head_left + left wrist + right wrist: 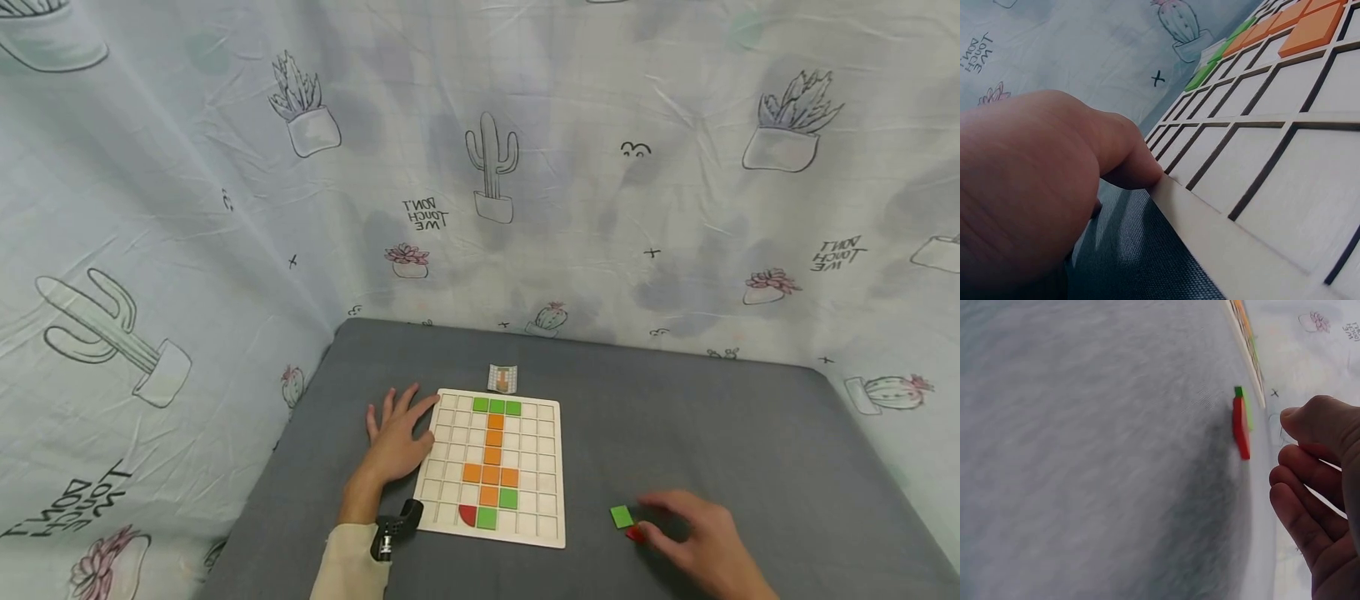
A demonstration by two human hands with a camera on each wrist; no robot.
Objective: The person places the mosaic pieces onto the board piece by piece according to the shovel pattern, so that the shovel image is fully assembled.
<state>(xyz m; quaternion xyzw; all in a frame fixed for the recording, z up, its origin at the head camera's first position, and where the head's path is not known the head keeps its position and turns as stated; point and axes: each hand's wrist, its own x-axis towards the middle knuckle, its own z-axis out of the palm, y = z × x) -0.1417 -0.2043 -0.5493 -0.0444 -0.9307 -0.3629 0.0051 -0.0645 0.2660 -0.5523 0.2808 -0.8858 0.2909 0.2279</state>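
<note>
A pale wooden grid board lies on the grey table. Orange tiles form a column with a crossing row in its cells. Green tiles line the top, with others near the bottom beside a red quarter-round piece. My left hand rests at the board's left edge, fingers spread, thumb touching the rim in the left wrist view. Right of the board, a loose green tile lies beside a loose red piece. My right hand hovers by them, fingers loosely bent, apart from both in the right wrist view.
A small printed card with an orange pattern lies just behind the board. The grey tabletop extends to the right. A fabric backdrop with cactus drawings hangs behind the table and at its sides.
</note>
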